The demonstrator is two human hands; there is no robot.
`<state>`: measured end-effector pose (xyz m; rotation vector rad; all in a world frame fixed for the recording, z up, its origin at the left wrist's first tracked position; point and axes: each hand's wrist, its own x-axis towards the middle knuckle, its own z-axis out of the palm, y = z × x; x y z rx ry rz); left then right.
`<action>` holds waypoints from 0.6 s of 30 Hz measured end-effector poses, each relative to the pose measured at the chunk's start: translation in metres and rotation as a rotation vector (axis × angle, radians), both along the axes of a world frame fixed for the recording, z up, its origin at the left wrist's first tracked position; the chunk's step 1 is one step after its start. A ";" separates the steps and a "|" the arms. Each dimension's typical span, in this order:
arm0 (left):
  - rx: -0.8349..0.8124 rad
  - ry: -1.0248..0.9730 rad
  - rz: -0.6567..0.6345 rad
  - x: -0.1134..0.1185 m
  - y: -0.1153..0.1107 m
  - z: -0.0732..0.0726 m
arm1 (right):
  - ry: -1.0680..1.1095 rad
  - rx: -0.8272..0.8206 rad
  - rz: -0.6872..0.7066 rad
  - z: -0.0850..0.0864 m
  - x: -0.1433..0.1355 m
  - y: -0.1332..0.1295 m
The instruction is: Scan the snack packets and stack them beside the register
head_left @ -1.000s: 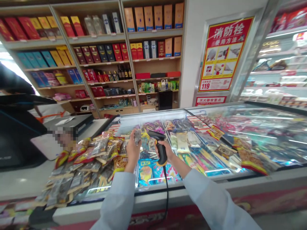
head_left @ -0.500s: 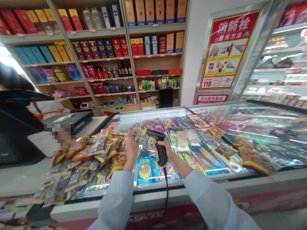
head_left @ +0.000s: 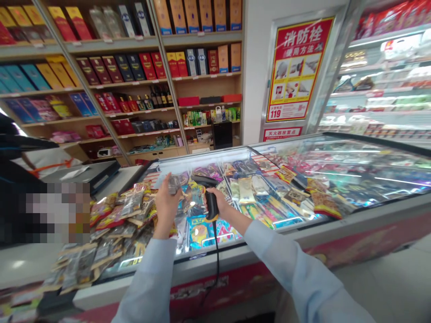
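Landmark: the black scanner [head_left: 212,205]. Right hand [head_left: 219,202] closed round its upright handle, cable [head_left: 217,251] hanging below. Left hand [head_left: 165,204], left of the scanner, part closed, thumb and fingers pinching a small clear-and-grey packet [head_left: 174,183]. Packet sits at the fingertip end of that hand, just beside the scanner's head, apart from it. Contents unreadable.

Handling, judged: packet light, film slick and crinkly, best pinched by an edge, face uncovered. Scanner stiff, moderately light; handle the proper hold, cable may drag. Heaped packets [head_left: 112,240] lie left of the scanner, on the freezer [head_left: 232,255].
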<state>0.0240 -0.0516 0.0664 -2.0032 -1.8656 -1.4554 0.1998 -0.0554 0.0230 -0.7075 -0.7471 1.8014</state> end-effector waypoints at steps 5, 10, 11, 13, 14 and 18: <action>0.021 -0.008 0.109 -0.053 -0.005 0.045 | 0.097 0.012 0.011 0.020 -0.038 -0.005; 0.001 -0.069 0.161 -0.107 -0.004 0.043 | 0.142 0.035 0.053 0.017 -0.085 0.000; 0.006 -0.061 0.178 -0.116 -0.004 0.037 | 0.136 0.028 0.069 0.013 -0.095 0.002; 0.004 0.016 0.217 -0.130 -0.006 0.023 | 0.130 0.013 0.102 0.003 -0.111 0.007; 0.010 0.074 0.245 -0.135 -0.007 0.015 | 0.133 0.007 0.113 -0.002 -0.118 0.009; 0.058 0.280 0.333 -0.146 -0.016 -0.015 | 0.158 -0.030 0.144 -0.023 -0.133 0.013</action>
